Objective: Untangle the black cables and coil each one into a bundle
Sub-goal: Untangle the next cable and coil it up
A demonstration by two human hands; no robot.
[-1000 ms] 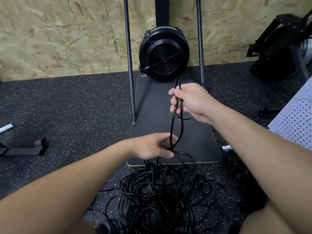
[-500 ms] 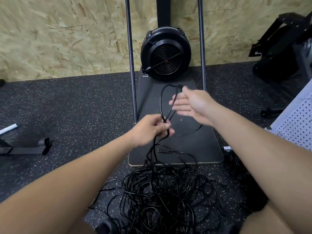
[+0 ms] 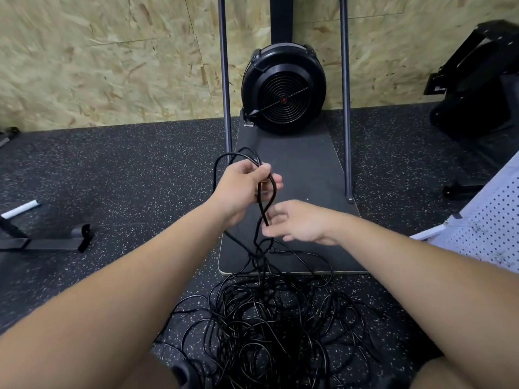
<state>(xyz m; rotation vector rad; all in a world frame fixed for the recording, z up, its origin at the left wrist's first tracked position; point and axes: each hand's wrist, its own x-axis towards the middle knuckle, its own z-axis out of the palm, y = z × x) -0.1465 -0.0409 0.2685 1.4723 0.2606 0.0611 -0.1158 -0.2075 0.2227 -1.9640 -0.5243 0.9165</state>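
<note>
A big tangle of black cables (image 3: pixel 266 327) lies on the speckled floor between my knees. My left hand (image 3: pixel 241 189) is raised over the dark platform and grips a doubled loop of one black cable (image 3: pixel 224 160), which arcs above its knuckles. Two strands hang from that fist, cross, and drop into the tangle. My right hand (image 3: pixel 300 223) is lower and to the right, its thumb and fingers closing round one hanging strand just below the crossing. The hand is slightly blurred.
A dark platform board (image 3: pixel 309 169) with a round black fan unit (image 3: pixel 283 88) and two upright metal poles (image 3: pixel 346 108) stands ahead by the chipboard wall. A black floor bracket (image 3: pixel 56 242) lies left. A white perforated panel (image 3: pixel 494 220) and black equipment (image 3: pixel 477 94) stand right.
My left hand rose from the tangle, took over the cable loop and lifted it. My right hand let go of the loop, opened, then dropped to a strand below.
</note>
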